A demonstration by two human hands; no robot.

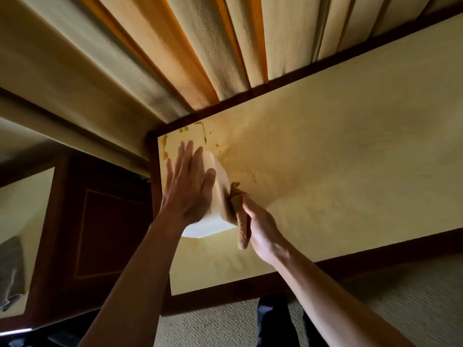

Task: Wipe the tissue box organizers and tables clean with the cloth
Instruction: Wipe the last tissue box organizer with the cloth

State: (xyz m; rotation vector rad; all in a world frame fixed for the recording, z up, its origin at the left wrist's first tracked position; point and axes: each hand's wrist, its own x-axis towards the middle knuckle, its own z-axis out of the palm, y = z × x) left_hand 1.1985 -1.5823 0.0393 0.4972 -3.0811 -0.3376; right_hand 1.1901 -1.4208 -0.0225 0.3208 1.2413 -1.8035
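Pleated cream and orange curtains [175, 58] hanging along the far side, dark wood cabinet panel [105, 231] with a thin inlaid line at left, textured beige carpet [400, 296] below, warm dim light

Your tissue box organizer [220, 186] sits on the bench [338, 156] near its far-left corner, curtains [175, 46] behind it.

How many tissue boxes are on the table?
1. The tissue box organizer stands near the table's left end, between the left hand and the right hand, which presses the cloth against its side. More may sit out of view.
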